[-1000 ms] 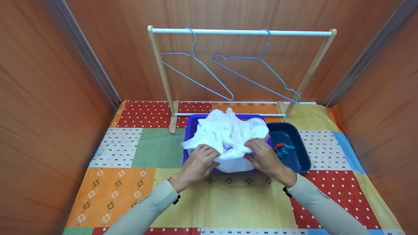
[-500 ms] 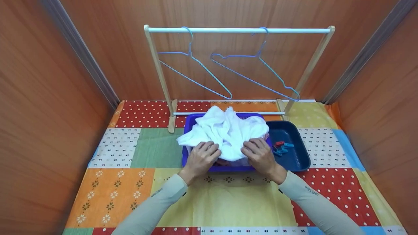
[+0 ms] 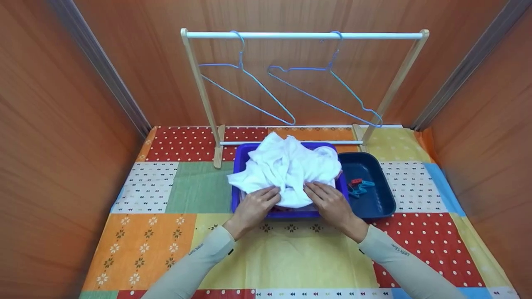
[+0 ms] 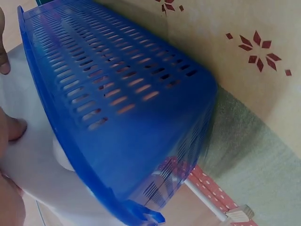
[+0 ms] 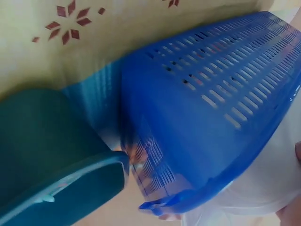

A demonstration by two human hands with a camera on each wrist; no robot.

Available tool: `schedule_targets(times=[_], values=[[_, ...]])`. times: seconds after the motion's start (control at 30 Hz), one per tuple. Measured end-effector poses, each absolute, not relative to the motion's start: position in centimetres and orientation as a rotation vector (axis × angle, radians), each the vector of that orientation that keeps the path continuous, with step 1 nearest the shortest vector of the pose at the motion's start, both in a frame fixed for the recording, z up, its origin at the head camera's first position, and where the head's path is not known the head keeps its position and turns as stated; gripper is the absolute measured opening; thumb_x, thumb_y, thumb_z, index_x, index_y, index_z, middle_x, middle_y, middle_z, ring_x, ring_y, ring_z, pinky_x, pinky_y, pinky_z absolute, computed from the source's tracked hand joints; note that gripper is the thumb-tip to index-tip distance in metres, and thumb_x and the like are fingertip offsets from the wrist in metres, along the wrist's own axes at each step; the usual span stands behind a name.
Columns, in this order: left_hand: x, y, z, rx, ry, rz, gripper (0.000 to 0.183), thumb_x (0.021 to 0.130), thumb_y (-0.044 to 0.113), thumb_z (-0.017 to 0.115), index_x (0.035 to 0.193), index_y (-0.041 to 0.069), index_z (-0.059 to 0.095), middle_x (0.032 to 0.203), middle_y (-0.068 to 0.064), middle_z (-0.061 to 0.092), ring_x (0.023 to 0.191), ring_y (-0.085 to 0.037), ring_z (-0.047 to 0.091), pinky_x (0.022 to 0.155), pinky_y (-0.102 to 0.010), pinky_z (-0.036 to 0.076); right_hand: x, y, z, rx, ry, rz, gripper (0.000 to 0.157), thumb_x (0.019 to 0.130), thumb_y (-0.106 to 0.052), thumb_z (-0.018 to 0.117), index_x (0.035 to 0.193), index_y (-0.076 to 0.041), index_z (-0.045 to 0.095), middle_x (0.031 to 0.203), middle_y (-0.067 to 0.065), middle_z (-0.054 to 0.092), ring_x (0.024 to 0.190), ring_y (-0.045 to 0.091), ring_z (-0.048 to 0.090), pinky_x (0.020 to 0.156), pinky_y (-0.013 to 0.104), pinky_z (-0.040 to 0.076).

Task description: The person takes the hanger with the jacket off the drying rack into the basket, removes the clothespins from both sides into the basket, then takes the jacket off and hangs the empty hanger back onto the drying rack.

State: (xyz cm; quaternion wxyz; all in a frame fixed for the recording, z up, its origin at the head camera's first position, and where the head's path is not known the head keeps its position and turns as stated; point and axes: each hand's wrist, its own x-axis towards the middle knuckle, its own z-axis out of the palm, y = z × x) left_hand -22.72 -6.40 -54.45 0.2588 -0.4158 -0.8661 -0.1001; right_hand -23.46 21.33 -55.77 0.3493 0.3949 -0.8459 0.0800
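Note:
A rumpled white cloth [image 3: 286, 166] lies heaped in a purple-blue perforated basket [image 3: 291, 214], its left corner hanging over the rim. Its folds hide what kind of piece it is. My left hand [image 3: 253, 207] rests on the cloth's near edge, fingers fairly straight. To its right, my right hand [image 3: 331, 206] touches the same edge with extended fingers. In the left wrist view, separate fingertips [image 4: 16, 128] lie against the white cloth [image 4: 28, 155] above the basket wall [image 4: 122, 141]. Only a little of the right fingers shows at the right wrist view's edge.
A dark blue tub [image 3: 380, 203] holding red and blue clothespins [image 3: 359, 188] stands right beside the basket. Behind, a wooden drying rack [image 3: 291, 35] carries two blue hangers [image 3: 266, 89] [image 3: 322, 99]. Wood-grain panels [image 3: 50, 166] enclose the patchwork tablecloth [image 3: 316, 261].
Both hands pinched and lifted the cloth's near edge a second ago. Now that edge lies lower in the basket, flatter, and the fingers have straightened on top of it.

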Motion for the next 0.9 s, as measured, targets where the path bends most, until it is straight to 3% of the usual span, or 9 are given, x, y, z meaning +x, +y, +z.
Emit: schedule_targets(times=[0.1, 0.2, 0.33, 0.43, 0.6, 0.77, 0.9], values=[[-22.7, -6.4, -54.7, -1.110, -2.415, -0.256, 0.035, 0.090, -0.002, 0.059, 0.121, 0.013, 0.063, 0.128, -0.006, 0.067, 0.114, -0.024, 0.066, 0.092, -0.037, 0.056, -23.3, 21.2, -55.9, 1.000, -2.274, 0.215, 0.043, 0.109, -0.023, 0.028, 0.129, -0.008, 0.063, 0.128, 0.008, 0.067, 0.114, 0.027, 0.064, 0.094, 0.040, 0.055], [-22.7, -6.3, -54.6, -1.089, -2.495, -0.241, 0.039, 0.092, 0.003, 0.057, 0.129, 0.012, 0.059, 0.133, -0.007, 0.064, 0.119, -0.024, 0.063, 0.099, -0.038, 0.053, -23.1, 21.1, -55.7, 0.983, -2.371, 0.248, 0.040, 0.106, -0.022, 0.034, 0.135, -0.008, 0.058, 0.137, 0.009, 0.061, 0.123, 0.028, 0.058, 0.103, 0.044, 0.048], [-22.5, -6.1, -54.4, -1.075, -2.620, -0.251, 0.042, 0.100, 0.029, 0.051, 0.140, 0.013, 0.053, 0.142, -0.006, 0.057, 0.129, -0.025, 0.056, 0.110, -0.041, 0.044, -22.9, 21.0, -55.5, 0.967, -2.524, 0.288, 0.056, 0.099, -0.040, 0.048, 0.146, -0.010, 0.046, 0.149, 0.009, 0.049, 0.136, 0.031, 0.045, 0.113, 0.051, 0.035], [-22.4, -5.9, -54.4, -1.059, -2.718, -0.267, 0.052, 0.104, 0.045, 0.036, 0.146, 0.016, 0.047, 0.149, -0.005, 0.050, 0.137, -0.024, 0.049, 0.115, -0.042, 0.037, -22.7, 21.0, -55.5, 0.947, -2.612, 0.311, 0.067, 0.098, -0.053, 0.045, 0.151, -0.013, 0.039, 0.155, 0.008, 0.042, 0.142, 0.032, 0.038, 0.115, 0.054, 0.028], [-22.6, -5.7, -54.7, -1.014, -2.834, -0.222, 0.054, 0.107, 0.044, 0.020, 0.154, 0.022, 0.034, 0.159, -0.002, 0.036, 0.147, -0.024, 0.035, 0.121, -0.044, 0.026, -22.8, 20.6, -55.7, 0.883, -2.687, 0.318, 0.058, 0.103, -0.047, 0.037, 0.152, -0.015, 0.038, 0.156, 0.008, 0.041, 0.144, 0.033, 0.036, 0.116, 0.057, 0.025], [-22.5, -5.5, -55.1, -1.019, -2.968, -0.279, 0.055, 0.107, 0.043, 0.022, 0.157, 0.022, 0.023, 0.165, -0.003, 0.021, 0.153, -0.025, 0.019, 0.124, -0.047, 0.016, -22.7, 20.3, -56.0, 0.857, -2.819, 0.250, 0.060, 0.103, -0.046, 0.037, 0.154, -0.015, 0.031, 0.160, 0.007, 0.033, 0.149, 0.033, 0.028, 0.118, 0.060, 0.018], [-22.3, -5.4, -55.0, -1.033, -3.074, -0.384, 0.059, 0.105, 0.049, 0.023, 0.157, 0.020, 0.024, 0.165, -0.005, 0.018, 0.153, -0.027, 0.015, 0.124, -0.050, 0.012, -22.5, 20.4, -56.1, 0.883, -2.939, 0.231, 0.069, 0.101, -0.052, 0.039, 0.156, -0.013, 0.025, 0.163, 0.009, 0.024, 0.152, 0.033, 0.019, 0.119, 0.062, 0.011]])
